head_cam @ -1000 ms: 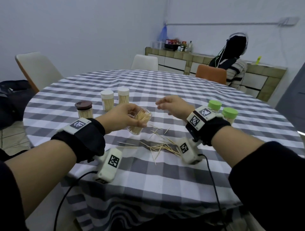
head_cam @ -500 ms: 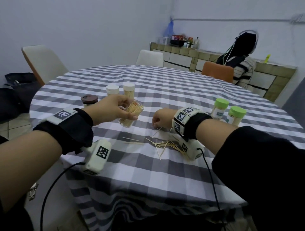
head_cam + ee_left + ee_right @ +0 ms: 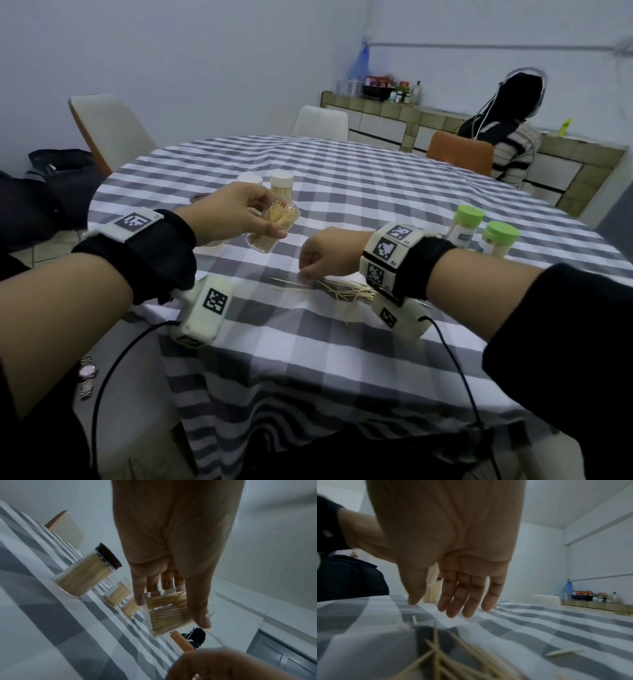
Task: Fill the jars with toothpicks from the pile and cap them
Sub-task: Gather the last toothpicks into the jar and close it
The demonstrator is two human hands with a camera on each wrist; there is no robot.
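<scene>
My left hand (image 3: 236, 214) grips a clear uncapped jar (image 3: 274, 228), tilted above the checked tablecloth and partly filled with toothpicks. The left wrist view shows the thumb and fingers wrapped round that jar (image 3: 167, 615). My right hand (image 3: 323, 253) is lowered over the left end of the loose toothpick pile (image 3: 346, 290). In the right wrist view its fingers (image 3: 464, 601) are straight and point down just above the cloth. They hold nothing, and the toothpicks (image 3: 443, 654) lie just in front of the camera.
A brown-lidded full jar (image 3: 84, 574) and two white-capped jars (image 3: 281, 186) stand behind my left hand. Two green-capped jars (image 3: 500, 238) stand at the right. The table's front edge (image 3: 308, 346) is close. Chairs ring the table, and a person (image 3: 513, 150) sits at the far right.
My right hand has come down from beside the jar's mouth to the toothpick pile. My left hand still holds the tilted jar in about the same place.
</scene>
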